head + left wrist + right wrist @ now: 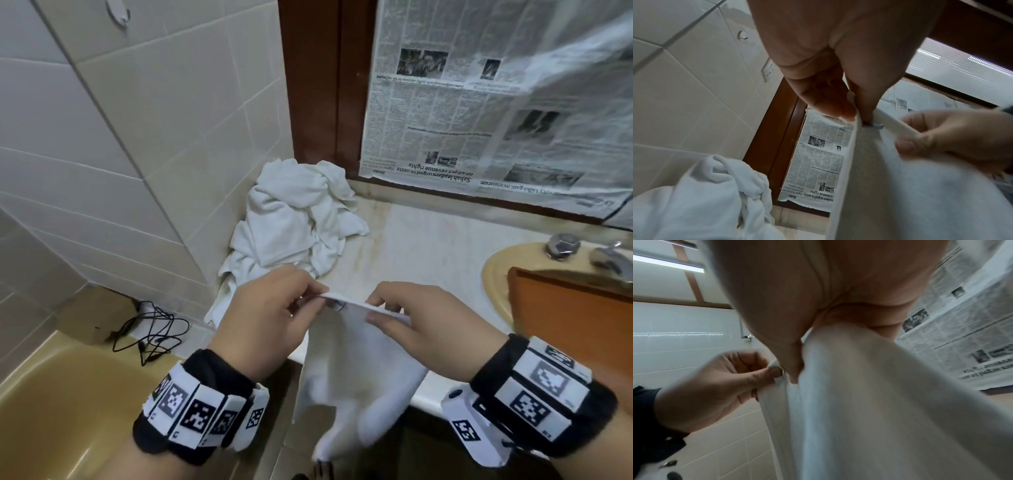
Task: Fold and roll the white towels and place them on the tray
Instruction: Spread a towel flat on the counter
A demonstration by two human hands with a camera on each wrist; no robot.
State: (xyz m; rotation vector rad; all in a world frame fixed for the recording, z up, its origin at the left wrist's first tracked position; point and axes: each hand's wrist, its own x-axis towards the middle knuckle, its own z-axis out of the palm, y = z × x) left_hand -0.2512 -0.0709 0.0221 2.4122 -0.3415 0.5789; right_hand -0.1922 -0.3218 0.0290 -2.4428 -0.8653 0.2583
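A white towel point(356, 370) hangs in the air over the front edge of the counter, held by its top hem. My left hand point(274, 308) pinches the hem's left end between thumb and fingers. My right hand point(411, 325) pinches the same hem a little to the right. In the left wrist view the towel point(900, 186) drops from my left hand point(855, 113). In the right wrist view the towel point(869, 402) fills the middle below my right hand point(797, 361). A heap of crumpled white towels point(294, 219) lies in the counter's back left corner. The brown tray point(568, 308) sits over the basin at the right.
The pale counter point(428, 246) runs along a newspaper-covered window point(479, 102). A beige basin point(496, 270) with chrome taps point(561, 245) lies to the right. A tiled wall point(120, 154) stands at the left, with a beige bathtub point(68, 394) and black cables point(154, 329) below it.
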